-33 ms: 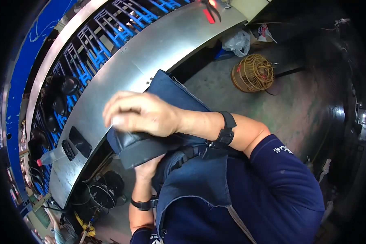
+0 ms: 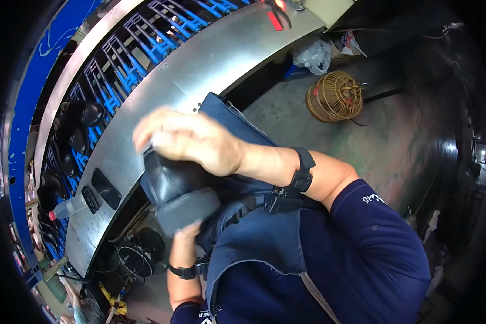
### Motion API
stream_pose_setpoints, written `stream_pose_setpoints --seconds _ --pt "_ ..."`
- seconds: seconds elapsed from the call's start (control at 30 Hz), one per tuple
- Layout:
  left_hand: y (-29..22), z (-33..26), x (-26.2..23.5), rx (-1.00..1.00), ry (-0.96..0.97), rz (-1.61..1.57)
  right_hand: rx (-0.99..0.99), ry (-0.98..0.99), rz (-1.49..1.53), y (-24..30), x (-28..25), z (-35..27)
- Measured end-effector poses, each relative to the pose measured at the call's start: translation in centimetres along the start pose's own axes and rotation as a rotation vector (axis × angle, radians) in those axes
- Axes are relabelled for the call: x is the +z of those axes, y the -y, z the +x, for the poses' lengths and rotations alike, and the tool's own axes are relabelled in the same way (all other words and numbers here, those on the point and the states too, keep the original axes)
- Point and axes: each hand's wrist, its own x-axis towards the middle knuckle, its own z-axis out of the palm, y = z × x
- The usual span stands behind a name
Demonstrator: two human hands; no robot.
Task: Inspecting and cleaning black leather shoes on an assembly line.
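Observation:
A black leather shoe (image 2: 173, 175) with a thick dark sole (image 2: 189, 209) is held tilted in front of my body, over a dark blue apron (image 2: 262, 237). My right hand (image 2: 191, 137) comes across from the right and lies over the shoe's upper part. Its fingers are curled, with thumb and fingertips at the shoe's far left edge; motion blurs them somewhat. From below, my left hand (image 2: 188, 231) supports the shoe; the sole hides its fingers. Each wrist wears a black strap.
A curved metal bench (image 2: 146, 102) runs ahead, holding a phone (image 2: 106, 189), a clear bottle (image 2: 70, 208) and red-handled pliers (image 2: 275, 19). Behind it, blue racks (image 2: 129, 70) carry black shoes (image 2: 92, 113). A wicker basket (image 2: 335, 97) stands on the floor at right. Another person's arm (image 2: 70, 289) shows lower left.
The shoe has turned slightly, showing more of its upper and sole. My right hand has shifted a little up and left; my left wrist has moved slightly lower.

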Motion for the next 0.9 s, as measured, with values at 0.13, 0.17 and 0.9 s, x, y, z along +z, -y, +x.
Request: stream_pose_setpoints --seconds 0.13,0.17,0.9 --pt "1.7 3.1 -4.5 0.284 -0.180 0.310 0.475 -0.278 0.167 -4.4 -3.6 -0.5" --pt "-1.4 4.7 -4.0 0.260 -0.215 0.018 0.718 -0.321 0.446 -7.0 -4.5 -0.9" --pt "1.0 -0.5 1.5 -0.511 0.073 -0.648 0.250 -0.090 -0.582 4.7 -8.0 -8.1"
